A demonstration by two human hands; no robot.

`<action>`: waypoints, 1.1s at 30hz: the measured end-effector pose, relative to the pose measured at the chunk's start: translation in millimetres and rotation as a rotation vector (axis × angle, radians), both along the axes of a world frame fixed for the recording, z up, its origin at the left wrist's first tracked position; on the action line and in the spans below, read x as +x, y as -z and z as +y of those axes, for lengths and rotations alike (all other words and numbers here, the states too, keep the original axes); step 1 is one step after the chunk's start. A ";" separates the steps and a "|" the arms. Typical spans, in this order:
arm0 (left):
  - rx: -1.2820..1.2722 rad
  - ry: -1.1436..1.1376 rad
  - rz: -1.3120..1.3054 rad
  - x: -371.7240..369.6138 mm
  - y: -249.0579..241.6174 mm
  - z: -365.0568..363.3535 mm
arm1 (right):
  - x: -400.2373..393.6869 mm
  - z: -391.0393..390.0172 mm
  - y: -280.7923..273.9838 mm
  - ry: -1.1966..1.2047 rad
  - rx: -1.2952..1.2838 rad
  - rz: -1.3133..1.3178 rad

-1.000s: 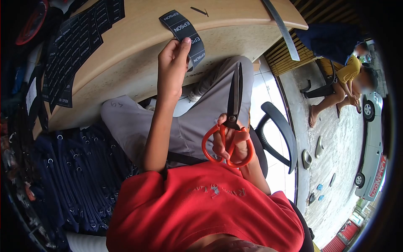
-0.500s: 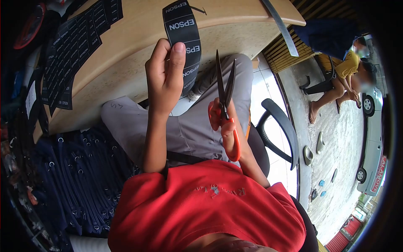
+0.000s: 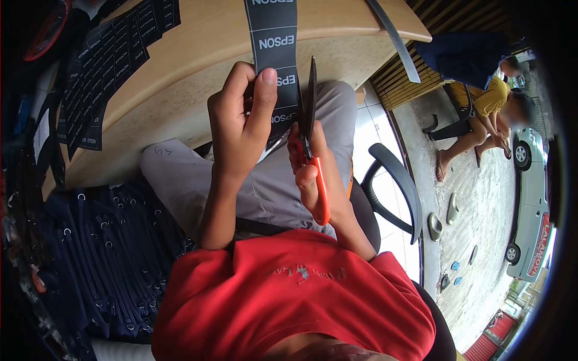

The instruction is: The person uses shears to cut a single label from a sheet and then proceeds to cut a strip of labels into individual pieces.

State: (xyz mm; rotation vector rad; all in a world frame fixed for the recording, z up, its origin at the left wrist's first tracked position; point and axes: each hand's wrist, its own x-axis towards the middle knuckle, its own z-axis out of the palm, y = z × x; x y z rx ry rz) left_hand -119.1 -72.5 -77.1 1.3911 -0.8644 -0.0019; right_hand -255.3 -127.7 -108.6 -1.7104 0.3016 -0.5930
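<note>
My left hand point(image 3: 241, 123) pinches a dark label strip point(image 3: 274, 57) between thumb and fingers; EPSON is printed in light letters on each section. The strip runs up over the table edge and hangs down below the thumb. Scissors point(image 3: 312, 102) with orange handles are in my right hand point(image 3: 319, 144), its fingers through the loops and the blades pointing up. The blades stand slightly apart, right at the strip's right edge. Both hands are above my lap, in front of the table.
Printed label sheets point(image 3: 108, 72) drape over the table point(image 3: 192, 66) at left. A metal ruler-like strip point(image 3: 394, 39) juts past its edge. Dark blue straps with rings point(image 3: 108, 265) lie lower left. A chair armrest point(image 3: 397, 186) is at right. Outside, a person point(image 3: 490, 99) sits near a van point(image 3: 533, 210).
The label strip and my left hand have shifted slightly right. The scissors have moved left to the strip's edge, and their blades have drawn closer together.
</note>
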 end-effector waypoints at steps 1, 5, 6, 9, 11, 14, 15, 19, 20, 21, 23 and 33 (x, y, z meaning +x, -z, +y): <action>-0.003 -0.002 0.002 -0.6 -0.5 0.3 | -0.5 -0.5 0.1 -0.002 -0.003 0.002; -0.017 0.009 0.001 -2.0 -3.6 2.1 | -3.0 -0.3 -3.2 -0.005 0.012 0.042; -0.015 0.010 -0.005 -2.0 -3.6 2.9 | -3.4 0.3 -4.2 0.000 0.009 0.050; -0.002 0.041 0.013 -2.4 -2.2 4.6 | -3.9 1.3 1.9 -0.012 -0.012 -0.020; -0.020 0.063 0.043 -3.2 -5.5 5.3 | -5.7 0.6 -5.3 0.034 -0.014 -0.011; -0.038 0.116 0.118 -2.2 -6.8 8.2 | -6.4 -1.5 -7.6 0.157 0.110 -0.151; -0.038 0.145 0.163 -2.4 -6.8 9.0 | -4.3 -5.1 -8.9 0.167 0.149 -0.228; -0.020 0.182 0.177 -7.9 -11.0 9.0 | 0.2 -13.2 -28.0 0.174 0.251 -0.327; -0.027 0.187 0.177 -9.1 -10.1 7.9 | 2.6 -15.6 -31.2 0.152 0.284 -0.362; -0.034 0.192 0.176 -9.9 -9.4 7.3 | 3.7 -17.4 -34.8 0.127 0.291 -0.342; -0.028 0.196 0.172 -9.2 -8.6 7.7 | 7.5 -17.0 -36.2 0.115 0.313 -0.354; 0.000 0.198 0.161 -9.1 -8.6 9.5 | 13.2 -13.7 -43.1 0.106 0.361 -0.353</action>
